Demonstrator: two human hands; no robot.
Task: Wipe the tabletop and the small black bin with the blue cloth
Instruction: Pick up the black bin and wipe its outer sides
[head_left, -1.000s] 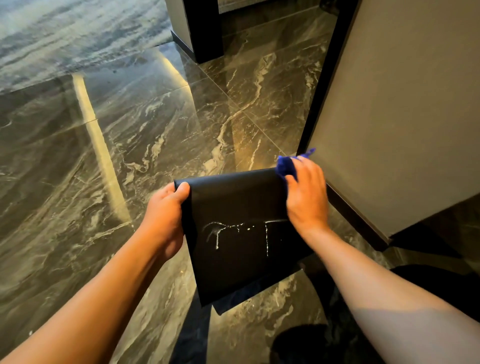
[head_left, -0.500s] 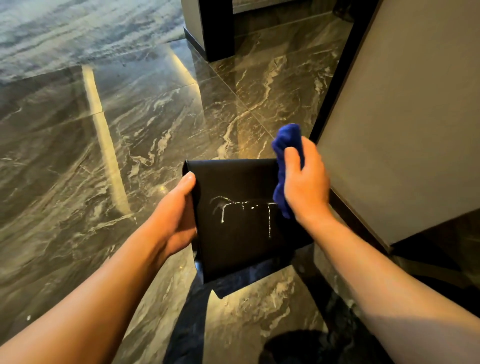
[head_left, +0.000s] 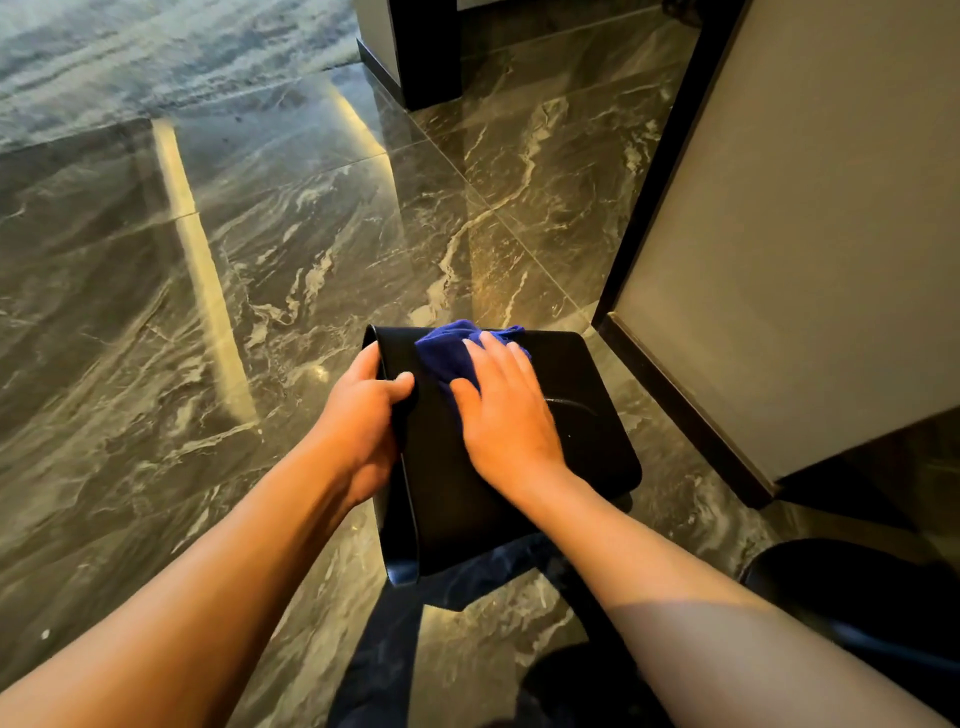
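Gripping the left edge of the small black bin (head_left: 571, 441), the left hand (head_left: 358, 415) has its thumb hooked over the upper face and fingers curled round the side. Bin: held tilted above the dark marble floor (head_left: 260, 260), broad side up. Right hand (head_left: 506, 410): flat, fingers spread, pressing the blue cloth (head_left: 447, 351) against the bin's upper face near its far edge. Grey panel (head_left: 805, 234) with dark trim: just beside the bin, right.

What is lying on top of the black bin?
The blue cloth, pressed flat by the right hand, lies on the black bin. The surface beneath them is hidden.
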